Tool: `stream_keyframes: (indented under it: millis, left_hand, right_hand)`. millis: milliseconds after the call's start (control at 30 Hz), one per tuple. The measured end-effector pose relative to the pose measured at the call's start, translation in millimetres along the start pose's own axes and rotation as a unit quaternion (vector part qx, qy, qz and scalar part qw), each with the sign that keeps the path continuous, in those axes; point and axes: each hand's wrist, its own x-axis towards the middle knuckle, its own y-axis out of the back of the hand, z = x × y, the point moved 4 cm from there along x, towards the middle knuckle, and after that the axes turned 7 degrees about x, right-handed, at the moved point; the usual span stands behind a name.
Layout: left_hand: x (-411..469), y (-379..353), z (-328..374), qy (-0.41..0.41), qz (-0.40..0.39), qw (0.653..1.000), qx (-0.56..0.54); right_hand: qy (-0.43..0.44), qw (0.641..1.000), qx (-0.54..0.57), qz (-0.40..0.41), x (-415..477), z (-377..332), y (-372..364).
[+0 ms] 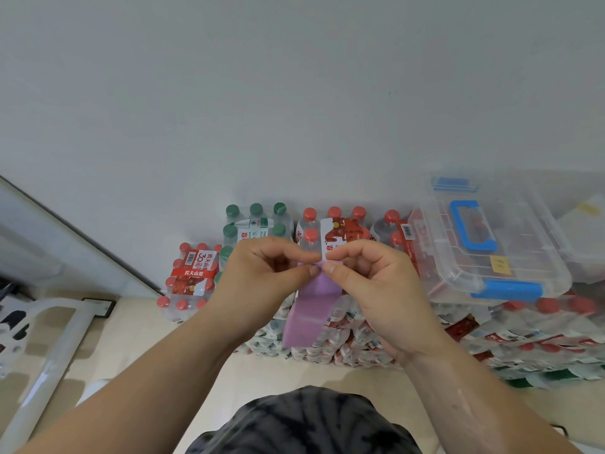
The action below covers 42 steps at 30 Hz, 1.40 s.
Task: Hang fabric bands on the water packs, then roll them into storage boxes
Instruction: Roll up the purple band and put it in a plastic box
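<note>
The work is at the hanging step, by my reading: a single purple fabric band [307,316] is held up in the air in front of the stacked water, not yet draped on any pack. The left hand [258,283] and the right hand [376,286] meet at the band's top end, thumb and fingers [337,268] of each closed in a pinch on the cloth, while the rest of the band hangs down free between the wrists. Whether they are opening a loop or just straightening the end cannot be told. The next move probably calls for spreading that end and carrying it forward and down over a pack top, most likely the red-capped pack [337,231] just beyond the hands. By count there is one band and two hands. Along the far wall the top layer shows one green-capped pack [258,226], the red-capped one to its right, and a further red-capped pack [391,231] partly hidden by a box. A lower pack [193,276] stands by itself on the floor [137,348] to the left. More packs [540,326] lie stacked beneath on the right, too jumbled to count. One clear storage box [523,250] with a blue handle and its lid on rests atop those right-hand packs. A second clear container [586,224] sits just to its right, cut off by the frame edge. No rolling has begun.
</note>
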Motion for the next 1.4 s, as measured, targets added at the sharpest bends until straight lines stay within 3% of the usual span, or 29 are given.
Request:
stream_keyframes:
  millis: [333,933,1400]
  left_hand:
    - [2.0,2.4,-0.5,-0.007,-0.027,1.0,0.014]
    - [3.1,3.6,-5.3,-0.016,0.02,0.999,0.034]
    - [3.2,-0.2,-7.8,-0.007,0.006,1.0,-0.023]
  right_hand:
    - [0.0,1.0,-0.014,0.004,0.6,-0.5,-1.4]
    - [-0.008,1.0,0.02,0.022,1.2,0.2,-3.4]
    - [-0.018,0.998,0.054,0.041,-1.2,1.3,-5.6]
